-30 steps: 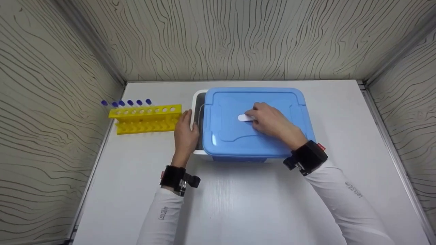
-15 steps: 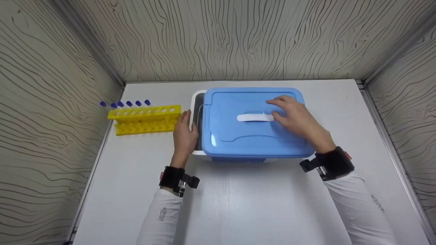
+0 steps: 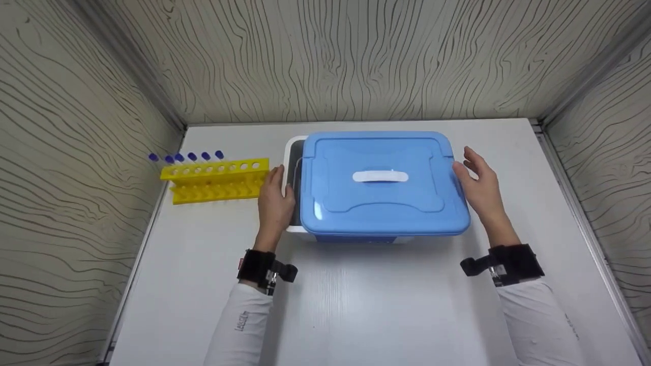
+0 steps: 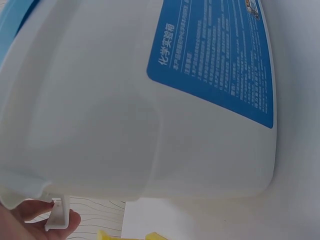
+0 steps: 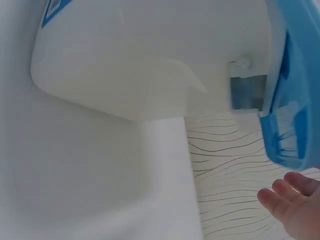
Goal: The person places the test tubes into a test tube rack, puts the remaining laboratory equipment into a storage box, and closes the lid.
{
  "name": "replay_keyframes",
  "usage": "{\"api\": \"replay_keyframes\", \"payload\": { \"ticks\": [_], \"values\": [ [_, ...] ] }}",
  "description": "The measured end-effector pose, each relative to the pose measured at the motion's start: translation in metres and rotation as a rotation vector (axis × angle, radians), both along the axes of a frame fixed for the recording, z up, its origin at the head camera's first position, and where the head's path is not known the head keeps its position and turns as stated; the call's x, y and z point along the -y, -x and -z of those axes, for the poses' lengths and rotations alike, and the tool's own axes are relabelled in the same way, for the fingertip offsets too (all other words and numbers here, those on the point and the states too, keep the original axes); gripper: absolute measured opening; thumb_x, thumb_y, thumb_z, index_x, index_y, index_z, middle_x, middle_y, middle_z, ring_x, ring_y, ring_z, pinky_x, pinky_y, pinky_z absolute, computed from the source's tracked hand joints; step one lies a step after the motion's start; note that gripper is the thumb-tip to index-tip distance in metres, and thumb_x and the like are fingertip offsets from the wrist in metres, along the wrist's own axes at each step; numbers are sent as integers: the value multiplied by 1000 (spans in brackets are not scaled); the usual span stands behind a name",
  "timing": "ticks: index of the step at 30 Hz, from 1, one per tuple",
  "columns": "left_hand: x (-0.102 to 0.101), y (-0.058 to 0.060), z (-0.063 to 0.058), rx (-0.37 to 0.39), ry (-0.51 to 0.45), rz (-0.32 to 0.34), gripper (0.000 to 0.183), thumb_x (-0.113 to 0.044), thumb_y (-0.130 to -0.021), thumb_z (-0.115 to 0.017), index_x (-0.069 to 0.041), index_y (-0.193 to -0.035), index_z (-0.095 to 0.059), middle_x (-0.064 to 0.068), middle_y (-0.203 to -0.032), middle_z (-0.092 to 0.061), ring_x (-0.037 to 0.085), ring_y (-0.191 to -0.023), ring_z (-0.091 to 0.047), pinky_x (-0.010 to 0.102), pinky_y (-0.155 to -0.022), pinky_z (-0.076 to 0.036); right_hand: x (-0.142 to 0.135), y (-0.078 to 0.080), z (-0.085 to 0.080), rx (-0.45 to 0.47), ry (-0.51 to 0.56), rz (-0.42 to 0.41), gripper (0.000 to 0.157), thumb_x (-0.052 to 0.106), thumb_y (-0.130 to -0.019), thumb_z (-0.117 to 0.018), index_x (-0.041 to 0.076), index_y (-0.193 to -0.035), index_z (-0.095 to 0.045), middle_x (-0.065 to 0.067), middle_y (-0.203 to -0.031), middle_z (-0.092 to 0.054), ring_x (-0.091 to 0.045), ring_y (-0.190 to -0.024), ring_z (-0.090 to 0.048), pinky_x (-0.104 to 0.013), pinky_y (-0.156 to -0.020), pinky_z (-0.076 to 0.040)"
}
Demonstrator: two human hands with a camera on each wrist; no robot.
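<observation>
A white storage box [image 4: 100,125] with a blue printed label [image 4: 220,55] stands on the table. Its blue lid [image 3: 346,198] sits shifted to the right, leaving a strip of the grey interior [image 3: 296,203] uncovered at the left and overhanging the right end. A white handle [image 3: 380,176] lies across the lid's middle. At the box's left end, my left hand [image 3: 274,203] grips the rim, beside a white latch [image 4: 59,215]. My right hand [image 3: 483,190] is at the lid's right edge, fingers spread and holding nothing; whether the thumb touches the lid, I cannot tell.
Left of the box, close to my left hand, stands a yellow test tube rack [image 3: 216,180]. Several tubes with blue caps [image 3: 191,156] lean at its far side. Patterned wall panels [image 3: 330,61] enclose the white table [image 3: 356,295] at the back and both sides.
My right hand has let go of the lid's white handle and moved right, to beside the lid's right edge. The left hand, box and lid stay about where they were.
</observation>
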State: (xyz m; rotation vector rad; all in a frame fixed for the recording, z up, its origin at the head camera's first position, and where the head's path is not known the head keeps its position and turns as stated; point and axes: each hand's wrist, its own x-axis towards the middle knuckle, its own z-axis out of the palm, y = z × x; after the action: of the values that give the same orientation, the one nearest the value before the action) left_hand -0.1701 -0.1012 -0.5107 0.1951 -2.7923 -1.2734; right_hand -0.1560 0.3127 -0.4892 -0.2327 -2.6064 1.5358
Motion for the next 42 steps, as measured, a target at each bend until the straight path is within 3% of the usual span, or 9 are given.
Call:
{"api": "replay_keyframes", "payload": {
  "ticks": [5, 10, 18, 24, 36, 42],
  "values": [
    [0, -1, 0, 9, -4, -6, 53, -19, -101, -50, -13, -153, -38, 14, -159, -38, 31, -148, -36, 47, -123, -30, 2, 0, 9, 202, 196, 45, 78, 57, -100, -41, 18, -161, -13, -9, -168, -16, -29, -156, -12, -49, -128, -13],
    [0, -1, 0, 2, -9, -1, 53, -19, -102, -49, -12, -153, -38, 13, -159, -37, 30, -148, -36, 46, -123, -30, 6, 3, 14, 285, 306, 37, 78, 59, -100, -39, 20, -161, -9, -1, -169, -4, -22, -157, 4, -46, -129, 1],
    [1, 1, 2, -12, -21, 2, 53, -17, -101, -48, -11, -153, -38, 14, -159, -38, 31, -148, -36, 47, -123, -30, 8, 4, 18, 292, 374, -17, 76, 45, -102, -47, 21, -161, -4, -3, -169, 0, -24, -157, 3, -42, -129, -4],
    [4, 0, 3, 14, -95, 4, 53, -20, -102, -47, -12, -153, -37, 14, -161, -33, 31, -150, -31, 48, -124, -27, 13, 4, 16, 282, 371, -25, 73, 37, -104, -45, 17, -160, -3, -3, -169, -1, -22, -157, 2, -39, -129, -5],
    [7, 1, 2, 77, -260, -27, 51, -30, -104, -44, -15, -152, -40, 9, -163, -30, 28, -152, -29, 45, -123, -30, 18, 4, 15, 291, 349, -21, 71, 37, -104, -44, 18, -161, -5, -3, -169, -4, -23, -157, -1, -40, -129, -7],
    [9, 3, -1, 146, -320, -47, 52, -37, -105, -41, -17, -153, -39, 5, -164, -28, 25, -151, -30, 45, -123, -30, 22, 4, 14, 295, 348, -17, 72, 37, -104, -45, 17, -161, -5, -4, -169, -4, -23, -157, -1, -40, -129, -7]
  ]
}}
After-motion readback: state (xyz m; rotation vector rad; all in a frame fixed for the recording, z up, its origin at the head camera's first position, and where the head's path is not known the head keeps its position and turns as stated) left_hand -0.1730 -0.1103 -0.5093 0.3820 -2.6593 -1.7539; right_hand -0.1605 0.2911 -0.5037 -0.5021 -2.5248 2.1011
